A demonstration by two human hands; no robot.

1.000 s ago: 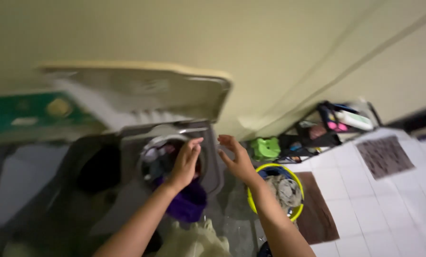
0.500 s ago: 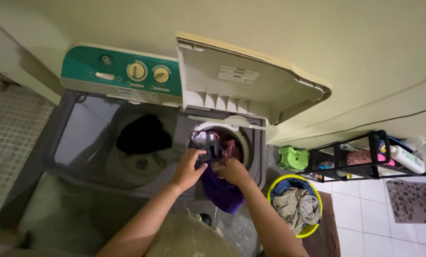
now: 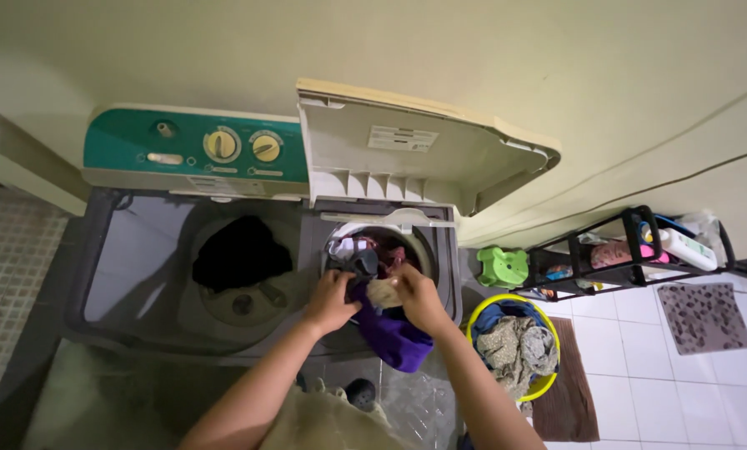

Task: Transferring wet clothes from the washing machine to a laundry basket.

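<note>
both hands (image 3: pixel 373 302) gripping purple cloth (image 3: pixel 390 333) over spinner tub rim (image 3: pixel 428 246)

My hands grip soft matt cloth, a purple garment (image 3: pixel 390 337) and a pale rag (image 3: pixel 383 292). The washing machine (image 3: pixel 140 283) and its lid (image 3: pixel 407 154) look smooth plastic; the floor tiles (image 3: pixel 640 367) are glossy.

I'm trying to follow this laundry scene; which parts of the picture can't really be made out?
- Head view: the fingertips of the left hand and right hand are buried in the clothes in the round spin tub.
- The purple cloth drapes over the tub's front rim, hiding it.
- The dark garment in the wash tub is too shadowed to identify.
- Items on the black wire rack are too small to tell.
</note>
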